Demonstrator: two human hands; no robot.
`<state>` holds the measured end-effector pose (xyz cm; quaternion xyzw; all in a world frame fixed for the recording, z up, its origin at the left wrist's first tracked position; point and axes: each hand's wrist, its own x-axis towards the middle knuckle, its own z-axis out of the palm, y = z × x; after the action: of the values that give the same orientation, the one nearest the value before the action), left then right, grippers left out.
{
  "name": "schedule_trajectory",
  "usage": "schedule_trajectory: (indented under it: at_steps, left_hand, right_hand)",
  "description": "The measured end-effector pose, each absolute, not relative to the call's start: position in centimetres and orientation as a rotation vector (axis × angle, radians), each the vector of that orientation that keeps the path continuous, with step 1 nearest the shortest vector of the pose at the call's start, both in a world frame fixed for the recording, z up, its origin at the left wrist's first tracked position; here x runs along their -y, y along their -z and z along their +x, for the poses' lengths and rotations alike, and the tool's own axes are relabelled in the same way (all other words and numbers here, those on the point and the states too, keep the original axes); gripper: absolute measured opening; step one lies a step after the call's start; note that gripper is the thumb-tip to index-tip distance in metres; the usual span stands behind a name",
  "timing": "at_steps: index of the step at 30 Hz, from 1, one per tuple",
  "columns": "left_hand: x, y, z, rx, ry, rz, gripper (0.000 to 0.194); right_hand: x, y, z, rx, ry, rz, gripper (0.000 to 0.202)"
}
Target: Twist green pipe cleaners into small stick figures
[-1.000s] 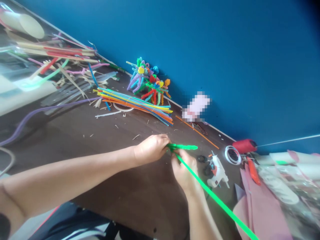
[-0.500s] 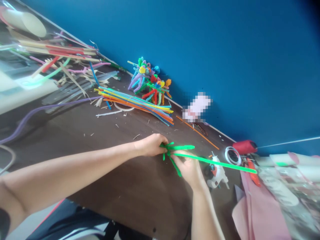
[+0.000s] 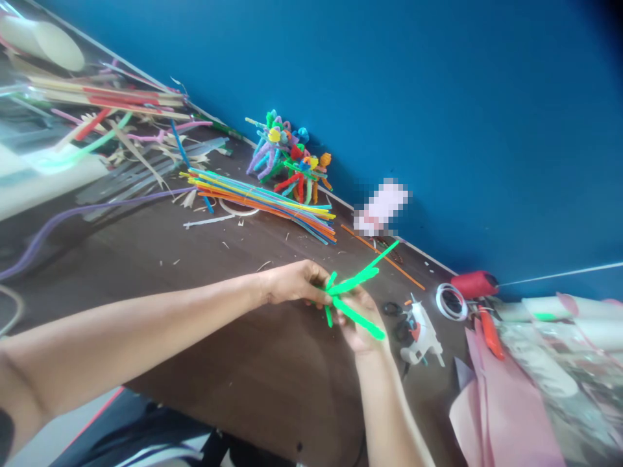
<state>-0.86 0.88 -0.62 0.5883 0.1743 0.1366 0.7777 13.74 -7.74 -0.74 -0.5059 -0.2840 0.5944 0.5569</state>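
Bright green pipe cleaners, joined at one crossing point, stick out in several directions above the dark table. My left hand pinches them near that crossing, thumb and fingers closed. From the right, my right hand is closed on the same pipe cleaners; its fingers are partly hidden behind the green strands. One long strand slants up and away to the right. A thick one crosses in front of my right hand.
Beyond my hands lies a bundle of coloured pipe cleaners. Pipe-cleaner figures stand by the blue wall. On the right are a glue gun, a roll of white tape, orange-red-handled tool and pink sheets.
The long green strand has swung from pointing right to pointing up and away. My right hand has turned and shifted slightly left, still at the green pipe cleaners.
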Motion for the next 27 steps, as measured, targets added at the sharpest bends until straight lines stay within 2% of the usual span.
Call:
schedule_trajectory:
  at_steps: [7, 17, 27]
  left_hand:
    - [0.0, 1.4, -0.2, -0.432, -0.436, 0.868, 0.021]
    - [-0.3, 1.3, 0.0, -0.501, -0.383, 0.712, 0.024]
    - [0.0, 0.6, 0.1, -0.699, -0.585, 0.944, 0.022]
  right_hand:
    - [7.7, 0.9, 13.4, 0.578, -1.402, -1.139, 0.017]
    - [7.7, 1.0, 12.2, 0.904, -0.88, -1.457, 0.008]
    - [8.6, 0.3, 12.8, 1.534, -0.359, -1.721, 0.017]
